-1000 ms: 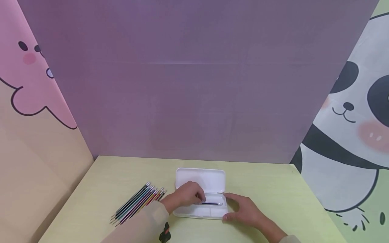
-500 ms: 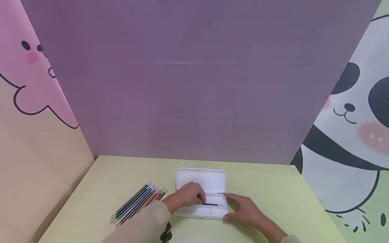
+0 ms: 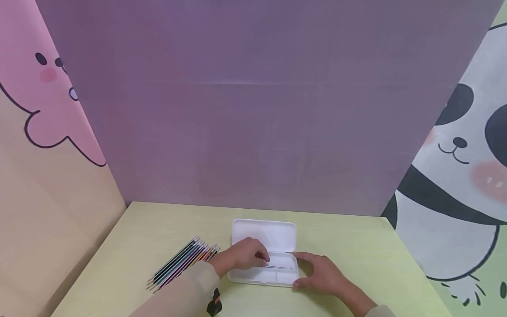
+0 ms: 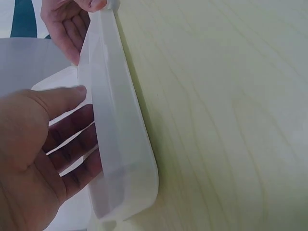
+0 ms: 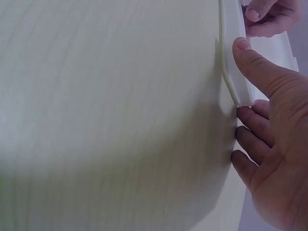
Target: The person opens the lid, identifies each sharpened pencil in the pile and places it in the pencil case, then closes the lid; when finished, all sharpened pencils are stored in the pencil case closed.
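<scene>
An opened white pencil case (image 3: 263, 233) lies on the table with its lid folded back. My left hand (image 3: 247, 254) reaches into the tray, and its fingertips pinch a thin pencil (image 3: 279, 267) whose eraser end points right. In the left wrist view, the fingers of the left hand (image 4: 29, 139) show through the translucent front wall (image 4: 118, 120), and the pencil is hidden. With thumb and fingers at its corners, my right hand (image 3: 322, 275) holds the right end of the case. The right wrist view has the right thumb (image 5: 260, 67) against the case's wall (image 5: 236, 53).
A bundle of several pencils (image 3: 184, 264) in different colours lies left of the case, next to the left sleeve (image 3: 184, 293). The pale wooden table (image 3: 344, 242) ends at a purple backdrop (image 3: 253, 132). A divider (image 3: 276, 276) splits the front of the tray.
The pencil under the left fingertips looks thinner now than a second ago. Both hands stay nearly in place, while the whole head view has shifted slightly.
</scene>
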Motion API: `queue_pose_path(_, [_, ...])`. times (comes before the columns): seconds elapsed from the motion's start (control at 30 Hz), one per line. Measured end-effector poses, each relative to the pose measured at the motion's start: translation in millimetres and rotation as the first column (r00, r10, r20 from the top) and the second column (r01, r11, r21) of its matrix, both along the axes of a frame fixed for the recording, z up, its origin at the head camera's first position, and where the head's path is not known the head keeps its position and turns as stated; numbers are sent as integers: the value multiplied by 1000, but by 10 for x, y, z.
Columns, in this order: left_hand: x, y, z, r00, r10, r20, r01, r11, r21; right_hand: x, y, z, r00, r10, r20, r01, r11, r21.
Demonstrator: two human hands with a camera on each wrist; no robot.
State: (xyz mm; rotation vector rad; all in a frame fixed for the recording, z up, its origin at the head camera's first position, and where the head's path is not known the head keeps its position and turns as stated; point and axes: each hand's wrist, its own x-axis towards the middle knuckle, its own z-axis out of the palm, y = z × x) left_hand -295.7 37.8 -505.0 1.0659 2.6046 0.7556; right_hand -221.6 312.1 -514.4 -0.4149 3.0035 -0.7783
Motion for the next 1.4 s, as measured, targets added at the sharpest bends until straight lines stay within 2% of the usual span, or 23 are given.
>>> queue_pose_path(0.23, [-20,-162,86,999,-21,26,18,994,104,5,53,26,1000,-8,-12,8,1000,8])
queue_pose_path(0.43, [-15,-489,253,998,-9,64,-4,979,206,1,89,23,1000,-25,-9,25,998,50])
queue_pose_path(0.53, [-16,-707,336,997,25,67,-41,970,239,-3,93,37,999,-33,-6,33,996,78])
queue_pose_path(0.7, [-41,-1150,397,985,153,78,-168,955,246,2,89,60,999,-36,-3,36,995,89])
queue_pose_path(0.8, [-75,-1435,353,969,232,84,-245,941,233,13,95,63,999,-51,3,50,995,91])
queue_pose_path(0.97, [-119,-1870,207,955,287,77,-296,932,210,25,110,62,999,-53,-3,53,994,91])
queue_pose_path(1.03, [-124,-2000,140,955,284,85,-296,934,198,34,118,59,999,-44,-10,45,995,86])
queue_pose_path(1.13, [-125,-2136,49,954,268,137,-291,937,192,50,123,55,999,-35,-18,37,996,80])
queue_pose_path(1.27, [-133,-2244,-32,946,248,206,-289,936,199,60,119,32,999,-35,-26,37,997,67])
queue_pose_path(1.4, [-138,-2304,-85,940,250,231,-297,935,196,66,125,-3,999,-38,-28,39,998,49])
